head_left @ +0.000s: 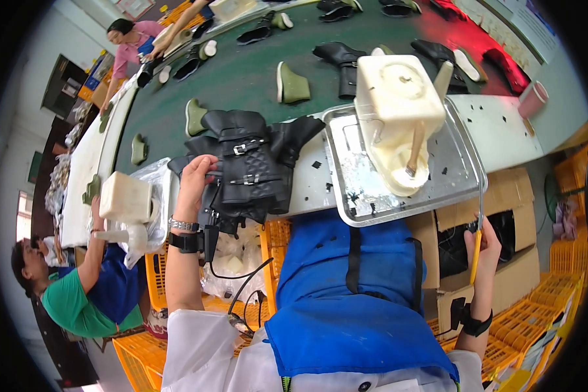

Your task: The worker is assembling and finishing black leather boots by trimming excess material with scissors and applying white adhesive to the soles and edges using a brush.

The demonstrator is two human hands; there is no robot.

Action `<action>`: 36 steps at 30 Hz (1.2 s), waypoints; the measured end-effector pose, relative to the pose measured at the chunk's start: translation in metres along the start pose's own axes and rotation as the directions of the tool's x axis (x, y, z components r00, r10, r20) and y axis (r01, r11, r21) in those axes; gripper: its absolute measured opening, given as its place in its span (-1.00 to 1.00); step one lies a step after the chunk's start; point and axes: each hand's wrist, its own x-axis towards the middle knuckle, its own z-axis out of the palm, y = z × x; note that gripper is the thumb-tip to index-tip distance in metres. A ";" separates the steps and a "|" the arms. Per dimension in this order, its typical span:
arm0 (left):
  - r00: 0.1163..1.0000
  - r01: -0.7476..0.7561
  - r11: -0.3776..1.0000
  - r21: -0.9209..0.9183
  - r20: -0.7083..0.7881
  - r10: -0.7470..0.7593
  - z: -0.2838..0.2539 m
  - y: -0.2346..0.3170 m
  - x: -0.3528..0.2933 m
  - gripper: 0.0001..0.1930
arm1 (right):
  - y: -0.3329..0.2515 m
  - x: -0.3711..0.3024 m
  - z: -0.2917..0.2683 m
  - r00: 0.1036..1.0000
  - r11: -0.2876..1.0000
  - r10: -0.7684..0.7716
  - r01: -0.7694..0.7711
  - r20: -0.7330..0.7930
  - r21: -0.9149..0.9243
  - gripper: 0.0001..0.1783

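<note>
A pile of black leather boot uppers (245, 153) with buckled straps and a quilted panel lies at the table's near edge. My left hand (195, 183) is at its left side, fingers curled and pressed together on the edge of the black leather. Farther right, my right hand (483, 247) is closed around a long thin tool with a yellow handle (475, 256) and a metal shaft pointing away from me. Just left of that shaft stands a metal tray (385, 214) bearing a cream plastic container (402, 91); a wooden-handled brush (415, 150) rests in the container's front spout.
A green conveyor belt (242, 85) carries black boot uppers and green wedge soles (293, 85). An open cardboard box (493, 274) with black items sits below right, beside yellow crates (522, 333). Co-workers (88, 287) work at the left. A pink cup (533, 99) stands at right.
</note>
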 end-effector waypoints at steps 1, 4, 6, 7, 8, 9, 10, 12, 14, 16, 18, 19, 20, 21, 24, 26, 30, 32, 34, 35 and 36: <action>0.999 -0.014 0.999 -0.036 0.029 0.015 -0.007 0.001 -0.001 -0.72 | 0.000 0.002 0.002 1.000 1.000 -0.011 0.011 -0.009 0.008 -0.56; 0.999 -0.029 0.993 0.117 0.020 0.027 0.004 0.011 -0.009 -0.63 | -0.009 0.009 0.008 0.999 1.000 0.013 -0.013 0.035 0.023 -0.57; 0.987 -0.140 0.861 0.489 0.003 0.159 0.013 0.015 -0.001 -0.45 | -0.014 0.014 0.014 0.998 0.998 0.011 -0.014 0.054 0.056 -0.57; 0.976 -0.186 0.766 0.615 0.025 0.217 0.019 0.013 -0.001 -0.45 | -0.015 0.014 0.015 0.998 0.998 -0.012 0.008 0.065 0.063 -0.57; 0.968 -0.193 0.598 0.778 0.053 0.244 0.027 0.016 0.004 -0.48 | -0.012 0.014 0.015 0.997 0.999 -0.026 0.022 0.066 0.046 -0.57; 0.960 -0.194 0.609 0.769 0.020 0.281 0.034 0.012 0.009 -0.58 | -0.011 0.013 0.017 0.997 0.999 -0.044 0.041 0.067 0.034 -0.57; 0.945 -0.262 0.669 0.696 0.044 0.325 0.031 -0.001 0.019 -0.63 | -0.010 0.011 0.018 0.994 0.995 -0.100 0.100 0.035 0.005 -0.57; 0.920 -0.342 0.713 0.612 0.066 0.385 0.026 -0.011 0.030 -0.68 | -0.007 0.004 0.017 0.995 0.994 -0.096 0.095 0.012 0.044 -0.58; 0.933 -0.339 0.829 0.446 0.048 0.356 0.021 -0.016 0.022 -0.74 | -0.011 0.001 0.017 0.998 0.994 -0.066 0.065 0.017 0.086 -0.59; 0.917 -0.394 0.886 0.246 0.034 0.398 0.012 -0.018 0.011 -0.86 | -0.016 0.000 0.017 0.999 0.994 -0.033 0.028 0.037 0.108 -0.60; 0.936 -0.349 0.937 0.013 0.056 0.348 0.012 0.013 -0.019 -0.89 | -0.017 0.000 0.016 0.999 0.993 -0.021 0.018 0.028 0.113 -0.59; 0.934 -0.351 0.936 -0.031 0.055 0.353 0.013 0.029 -0.035 -0.86 | -0.018 0.001 0.015 0.999 0.992 -0.025 0.022 0.023 0.123 -0.59; 0.921 -0.370 0.921 -0.122 0.082 0.381 0.016 0.039 -0.048 -0.78 | -0.024 0.002 0.015 1.000 0.990 -0.024 0.021 0.021 0.143 -0.59; 0.929 -0.300 0.880 -0.369 0.095 0.357 0.036 0.069 -0.071 -0.79 | -0.028 0.002 0.017 0.999 0.984 0.031 -0.035 0.026 0.177 -0.61; 0.861 -0.239 0.829 -0.506 0.283 0.422 0.070 0.058 -0.087 -0.74 | -0.053 0.005 0.023 0.988 0.879 0.100 -0.144 0.119 0.455 -0.62; 0.765 -0.091 0.782 -0.616 0.460 0.451 0.108 0.049 -0.102 -0.69 | -0.077 0.016 0.033 0.976 0.776 0.041 -0.165 0.213 0.609 -0.63; 0.653 0.070 0.796 -0.601 0.631 0.419 0.165 0.027 -0.117 -0.67 | -0.104 0.029 0.044 0.931 0.636 -0.061 -0.242 0.360 0.733 -0.63; 0.639 -0.002 0.828 -0.560 0.637 0.432 0.179 0.029 -0.122 -0.68 | -0.109 0.032 0.040 0.916 0.658 -0.072 -0.254 0.394 0.709 -0.59; 0.605 -0.050 0.849 -0.526 0.660 0.445 0.188 0.030 -0.121 -0.69 | -0.098 0.033 0.033 0.903 0.702 -0.154 -0.185 0.401 0.687 -0.43; 0.598 -0.068 0.854 -0.515 0.664 0.448 0.190 0.031 -0.120 -0.69 | -0.097 0.031 0.030 0.909 0.705 -0.138 -0.189 0.393 0.684 -0.43; 0.591 -0.059 0.856 -0.513 0.673 0.445 0.191 0.030 -0.119 -0.69 | -0.099 0.030 0.028 0.911 0.722 -0.141 -0.173 0.387 0.670 -0.47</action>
